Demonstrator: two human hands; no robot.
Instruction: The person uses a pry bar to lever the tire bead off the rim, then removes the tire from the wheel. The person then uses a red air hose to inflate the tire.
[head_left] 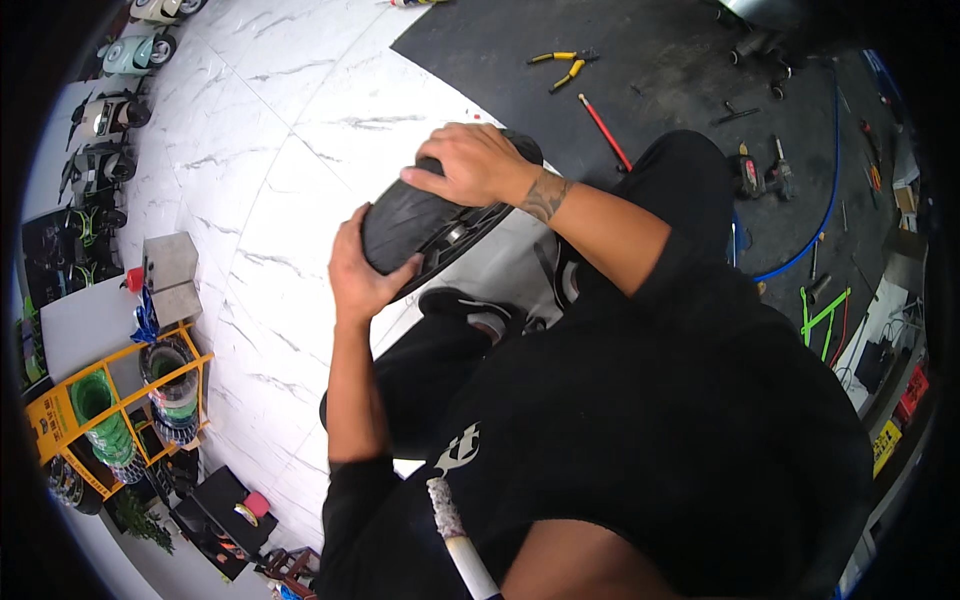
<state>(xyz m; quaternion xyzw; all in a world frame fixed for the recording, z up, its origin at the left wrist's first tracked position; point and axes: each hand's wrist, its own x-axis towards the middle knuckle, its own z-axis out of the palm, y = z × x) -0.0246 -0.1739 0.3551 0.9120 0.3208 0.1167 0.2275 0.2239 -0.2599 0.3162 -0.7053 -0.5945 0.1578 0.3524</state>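
A black tyre (pixel 395 225) stands on edge in front of me, tilted, with part of the wheel rim (pixel 455 236) showing on the side toward me. My left hand (pixel 368 268) grips its near left end, thumb pressed by the rim side and fingers round the tread. Over the upper part lies my right hand (pixel 472 165), its fingers curled across the tread and partly hidden behind the tyre. The wheel is above the white floor, close to my shoes (pixel 470 305); whether it touches the floor I cannot tell.
Yellow-handled pliers (pixel 565 68), a red rod (pixel 606 133) and a cordless power tool (pixel 750 175) lie on the dark mat at right, beside a blue hose (pixel 822 225). An orange rack (pixel 125 400) of tyres and parked scooters (pixel 105 118) line the left. A burning cigarette (pixel 462 545) juts in below.
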